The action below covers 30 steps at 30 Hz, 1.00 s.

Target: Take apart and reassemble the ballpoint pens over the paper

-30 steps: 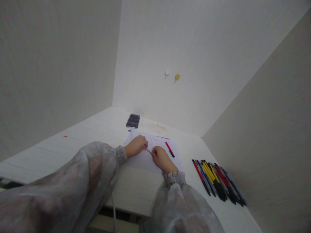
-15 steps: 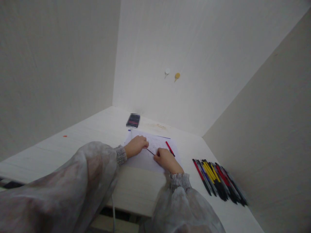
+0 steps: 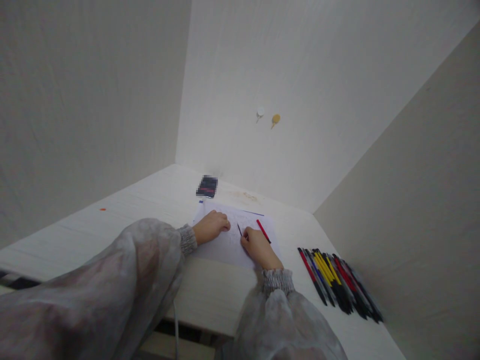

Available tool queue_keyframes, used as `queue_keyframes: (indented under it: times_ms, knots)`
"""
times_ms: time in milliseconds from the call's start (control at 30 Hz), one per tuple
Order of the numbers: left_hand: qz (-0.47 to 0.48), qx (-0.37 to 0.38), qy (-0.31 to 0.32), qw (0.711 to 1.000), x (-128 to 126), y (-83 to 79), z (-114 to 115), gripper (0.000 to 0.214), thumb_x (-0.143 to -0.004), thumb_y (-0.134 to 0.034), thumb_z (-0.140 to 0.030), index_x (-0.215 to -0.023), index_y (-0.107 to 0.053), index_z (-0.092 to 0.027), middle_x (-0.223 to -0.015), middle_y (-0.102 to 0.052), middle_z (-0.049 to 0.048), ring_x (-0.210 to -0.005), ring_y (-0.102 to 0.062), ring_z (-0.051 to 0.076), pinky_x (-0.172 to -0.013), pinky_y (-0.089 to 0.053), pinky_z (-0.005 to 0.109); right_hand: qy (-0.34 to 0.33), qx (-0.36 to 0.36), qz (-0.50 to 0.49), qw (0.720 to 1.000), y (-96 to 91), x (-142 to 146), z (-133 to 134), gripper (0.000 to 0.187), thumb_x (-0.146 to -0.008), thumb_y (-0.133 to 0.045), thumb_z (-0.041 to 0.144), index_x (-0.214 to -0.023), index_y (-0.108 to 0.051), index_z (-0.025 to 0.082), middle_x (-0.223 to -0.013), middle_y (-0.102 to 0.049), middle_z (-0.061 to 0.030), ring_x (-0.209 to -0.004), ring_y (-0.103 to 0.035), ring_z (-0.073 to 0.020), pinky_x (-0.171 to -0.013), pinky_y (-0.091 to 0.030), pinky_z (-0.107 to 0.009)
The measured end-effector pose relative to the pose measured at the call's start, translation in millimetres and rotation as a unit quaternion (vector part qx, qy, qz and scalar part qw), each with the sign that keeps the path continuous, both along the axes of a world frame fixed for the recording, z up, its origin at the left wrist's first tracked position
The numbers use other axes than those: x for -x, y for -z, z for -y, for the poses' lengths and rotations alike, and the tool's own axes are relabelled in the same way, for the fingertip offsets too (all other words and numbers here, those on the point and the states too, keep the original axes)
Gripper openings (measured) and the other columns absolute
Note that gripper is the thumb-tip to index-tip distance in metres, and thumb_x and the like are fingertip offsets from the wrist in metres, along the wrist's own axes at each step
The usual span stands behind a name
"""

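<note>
On the desk lies a white sheet of paper (image 3: 221, 252) with faint markings and a blue line along its far edge. My left hand (image 3: 212, 226) rests on its left part, fingers curled in; whatever they may hold is hidden. A thin dark pen refill (image 3: 239, 229) is pinched in my right hand (image 3: 259, 246), its free end pointing away and slightly left, apart from the left fingers. Just beyond the right hand, a red pen barrel (image 3: 263, 230) with a black end lies slanted on the paper.
Several red, yellow, grey and black pens (image 3: 333, 280) lie in a row at the right. A blurred dark object (image 3: 207, 186) sits behind the paper. An orange scrap (image 3: 102, 209) is at the left. Walls close in three sides; a white cable (image 3: 176, 330) hangs at the front edge.
The refill was stretched between both hands; now only the right hand has it, turned more upright and drawn away from the left. The left hand stays almost in place.
</note>
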<state>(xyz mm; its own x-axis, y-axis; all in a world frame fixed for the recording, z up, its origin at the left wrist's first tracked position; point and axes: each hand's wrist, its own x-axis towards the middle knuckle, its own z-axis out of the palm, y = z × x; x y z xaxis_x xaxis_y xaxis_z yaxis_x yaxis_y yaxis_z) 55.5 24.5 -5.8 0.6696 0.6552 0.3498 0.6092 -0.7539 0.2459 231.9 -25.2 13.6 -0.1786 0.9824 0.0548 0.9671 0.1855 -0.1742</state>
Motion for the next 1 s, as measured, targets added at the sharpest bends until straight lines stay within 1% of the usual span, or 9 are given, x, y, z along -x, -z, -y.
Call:
queue_keyframes:
  times_ms: [100, 300, 367, 500, 600, 733, 833, 900, 1000]
  knots:
    - [0.009, -0.003, 0.009, 1.000, -1, -0.6, 1, 0.017, -0.078, -0.045, -0.017, -0.074, -0.062, -0.019, -0.076, -0.060, 0.0029, -0.079, -0.053, 0.016, -0.070, -0.031, 0.028, 0.009, -0.023, -0.008, 1.000, 0.0, 0, -3, 0.021, -0.078, -0.041, 0.026, -0.080, -0.058, 0.014, -0.075, -0.062, -0.0077, -0.073, -0.056, -0.0146, -0.063, -0.035, -0.022]
    - [0.005, -0.004, 0.011, 1.000, -2, 2.2, -1, 0.014, -0.078, -0.047, -0.018, -0.077, -0.060, -0.017, -0.079, -0.061, 0.0036, -0.079, -0.054, 0.016, -0.071, -0.033, 0.028, 0.179, -0.103, -0.012, 0.978, -8.3, -21, -9, 0.034, -0.083, -0.030, 0.033, -0.085, -0.059, 0.016, -0.080, -0.063, -0.0097, -0.075, -0.056, -0.0175, -0.060, -0.034, -0.025]
    - [0.007, -0.003, 0.007, 1.000, -3, 2.8, -1, 0.012, -0.077, -0.048, -0.017, -0.080, -0.059, -0.016, -0.080, -0.062, 0.0040, -0.079, -0.054, 0.016, -0.071, -0.033, 0.028, 0.202, -0.108, -0.016, 0.973, -8.8, -28, -9, 0.033, -0.082, -0.031, 0.033, -0.085, -0.060, 0.017, -0.081, -0.062, -0.0092, -0.076, -0.056, -0.0181, -0.059, -0.034, -0.025]
    - [0.014, 0.004, -0.015, 1.000, -4, 1.8, 0, 0.011, -0.076, -0.048, -0.016, -0.082, -0.057, -0.016, -0.081, -0.062, 0.0038, -0.079, -0.054, 0.017, -0.072, -0.034, 0.028, 0.188, -0.074, -0.023, 0.979, -2.9, -33, -11, 0.027, -0.078, -0.038, 0.029, -0.088, -0.060, 0.017, -0.084, -0.062, -0.0087, -0.078, -0.056, -0.0177, -0.059, -0.035, -0.024]
    - [0.029, 0.000, -0.048, 0.998, -4, -0.3, 1, 0.015, -0.079, -0.042, -0.014, -0.084, -0.056, -0.015, -0.084, -0.061, 0.0048, -0.081, -0.054, 0.017, -0.074, -0.035, 0.028, 0.165, -0.047, -0.025, 0.985, 2.7, -32, -12, 0.024, -0.075, -0.040, 0.024, -0.085, -0.060, 0.017, -0.083, -0.062, -0.0087, -0.077, -0.056, -0.0176, -0.059, -0.035, -0.024]
    - [0.055, -0.002, -0.139, 0.989, 0, -4.4, 0, 0.018, -0.081, -0.037, -0.015, -0.087, -0.054, -0.015, -0.088, -0.060, 0.0069, -0.084, -0.053, 0.018, -0.075, -0.035, 0.029, 0.134, -0.034, -0.028, 0.990, 5.5, -30, -13, 0.021, -0.074, -0.041, 0.019, -0.079, -0.061, 0.016, -0.080, -0.063, -0.0087, -0.077, -0.056, -0.0168, -0.063, -0.036, -0.024]
    - [0.051, 0.006, -0.212, 0.976, 3, -6.7, 0, 0.017, -0.079, -0.041, -0.019, -0.090, -0.052, -0.014, -0.090, -0.059, 0.0082, -0.082, -0.054, 0.019, -0.073, -0.036, 0.030, 0.094, -0.025, -0.041, 0.994, 5.0, -27, -13, 0.018, -0.073, -0.043, 0.018, -0.076, -0.060, 0.016, -0.080, -0.063, -0.0079, -0.077, -0.055, -0.0152, -0.065, -0.036, -0.023]
    - [0.040, 0.011, -0.241, 0.970, 6, -7.0, -1, 0.017, -0.077, -0.044, -0.022, -0.089, -0.052, -0.014, -0.090, -0.058, 0.0084, -0.082, -0.054, 0.019, -0.072, -0.037, 0.030, 0.078, -0.024, -0.050, 0.995, 3.7, -25, -12, 0.017, -0.074, -0.043, 0.018, -0.076, -0.060, 0.017, -0.081, -0.063, -0.0069, -0.076, -0.055, -0.0145, -0.066, -0.036, -0.022]
    - [0.027, 0.008, -0.257, 0.966, 7, -5.6, -1, 0.018, -0.075, -0.045, -0.025, -0.089, -0.051, -0.014, -0.089, -0.058, 0.0082, -0.082, -0.054, 0.021, -0.070, -0.037, 0.031, 0.118, -0.049, -0.046, 0.991, 0.3, -28, -11, 0.019, -0.077, -0.040, 0.022, -0.082, -0.058, 0.017, -0.081, -0.062, -0.0073, -0.076, -0.055, -0.0156, -0.064, -0.036, -0.023]
